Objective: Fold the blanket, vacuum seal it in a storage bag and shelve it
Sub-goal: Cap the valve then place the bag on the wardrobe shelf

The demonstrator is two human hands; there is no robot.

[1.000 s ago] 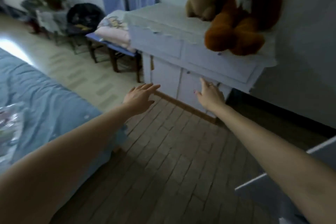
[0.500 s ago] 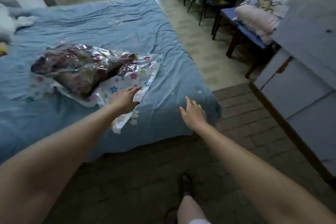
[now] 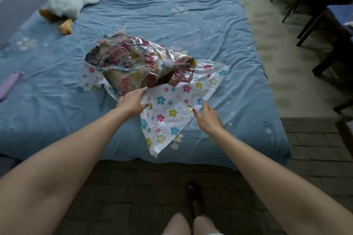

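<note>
A clear storage bag printed with coloured flowers lies on the blue bed. The compressed, multicoloured blanket sits inside it, under a round white valve. My left hand rests with straight fingers on the bag's near-left edge, right by the blanket. At the flat empty flap's right edge my right hand reaches in, fingers loosely extended, a ring on one finger. I cannot tell whether it touches the plastic.
A white plush duck lies at the bed's far left, a lilac cylinder at its left edge. Dark chairs stand on the right. A white panel juts in at top left. My feet stand on brick floor.
My view swung from the white cabinet with plush bears round to the bed. Both hands moved from the cabinet to the storage bag; the right hand went from the bedsheet to the bag's flap.
</note>
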